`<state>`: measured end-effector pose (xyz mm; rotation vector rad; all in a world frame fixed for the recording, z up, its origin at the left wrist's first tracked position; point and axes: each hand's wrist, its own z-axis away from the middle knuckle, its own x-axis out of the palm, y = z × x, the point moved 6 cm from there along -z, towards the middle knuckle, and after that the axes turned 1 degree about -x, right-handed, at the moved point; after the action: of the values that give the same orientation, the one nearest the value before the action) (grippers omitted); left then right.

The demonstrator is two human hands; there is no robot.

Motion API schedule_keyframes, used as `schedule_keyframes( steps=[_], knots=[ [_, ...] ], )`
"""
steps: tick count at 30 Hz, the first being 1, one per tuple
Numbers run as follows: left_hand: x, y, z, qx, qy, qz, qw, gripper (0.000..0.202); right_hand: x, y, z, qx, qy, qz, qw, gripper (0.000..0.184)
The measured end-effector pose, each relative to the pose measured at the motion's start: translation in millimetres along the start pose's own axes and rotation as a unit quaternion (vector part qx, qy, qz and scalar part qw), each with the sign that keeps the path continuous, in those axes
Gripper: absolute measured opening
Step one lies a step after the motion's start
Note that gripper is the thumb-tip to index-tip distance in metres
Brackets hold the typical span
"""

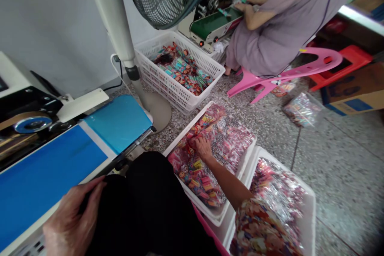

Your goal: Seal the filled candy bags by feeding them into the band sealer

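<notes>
My right hand [204, 149] reaches down into a white foam box [220, 218]. Its bent fingers grip among the small clear plastic packets [207, 184], which have colourful cartoon prints and pink and yellow pieces inside. Which packet lies under the fingertips is partly hidden. On the left, my left hand [73, 216] rests at my black-trousered leg, beside the blue conveyor belt [57, 184]. Thumb and fingers are apart there, with nothing seen between them.
A second foam box [310, 212] holds more packets. Beyond stand a white basket [168, 88] of packets and a floor fan [120, 28]. Another person [270, 36] sits on a pink chair [318, 58] at a green conveyor [210, 24]. A cardboard box [357, 90] is far right.
</notes>
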<state>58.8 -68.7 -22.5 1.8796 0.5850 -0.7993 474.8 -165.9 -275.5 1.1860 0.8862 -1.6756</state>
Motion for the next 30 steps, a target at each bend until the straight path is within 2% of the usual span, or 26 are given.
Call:
schedule_keyframes(
  steps=[5, 9, 13, 17, 20, 22, 25, 27, 29, 30],
  knots=[
    [0.5, 0.4, -1.0, 0.008, -0.021, -0.003, 1.000, 0.027, -7.6, 0.2, -8.4, 0.052, -0.037, -0.047, 0.997, 0.033],
    [4.4, -1.0, -1.5, -0.017, -0.057, 0.022, 0.998, 0.029, -36.2, 26.2, -13.2, 0.083, -0.038, -0.081, 0.993, 0.041],
    [7.0, -6.5, -0.5, -0.015, -0.048, 0.028, 0.998, 0.032, -63.2, 50.7, -4.8, 0.099, -0.040, -0.119, 0.987, 0.043],
    [5.1, -8.7, -2.9, -0.017, -0.057, 0.024, 0.998, 0.028, -76.1, 57.0, 7.1, 0.114, -0.045, -0.165, 0.979, 0.046],
    [3.6, 2.5, -9.3, -0.011, -0.063, 0.030, 0.997, 0.027, -94.5, 59.8, 8.7, 0.104, -0.036, -0.202, 0.973, 0.046],
    [10.7, 20.2, -17.0, 0.006, -0.066, 0.052, 0.996, 0.029, -118.5, 62.2, 6.3, 0.093, -0.022, -0.219, 0.971, 0.047],
    [40.7, 60.7, -36.1, 0.032, -0.091, 0.134, 0.986, 0.036, -175.3, 50.1, 2.0, 0.046, 0.004, -0.265, 0.963, 0.052],
    [68.5, 90.1, -54.5, 0.025, -0.129, 0.202, 0.971, 0.054, -224.4, 20.3, 1.8, -0.039, 0.012, -0.334, 0.942, 0.055],
    [92.4, 113.5, -75.1, -0.006, -0.172, 0.266, 0.948, 0.087, -273.8, -21.7, 5.5, -0.120, -0.006, -0.353, 0.928, 0.049],
    [102.6, 122.3, -83.7, -0.027, -0.213, 0.299, 0.930, 0.099, -297.0, -46.0, 8.4, -0.163, -0.018, -0.341, 0.926, 0.045]
  ],
)
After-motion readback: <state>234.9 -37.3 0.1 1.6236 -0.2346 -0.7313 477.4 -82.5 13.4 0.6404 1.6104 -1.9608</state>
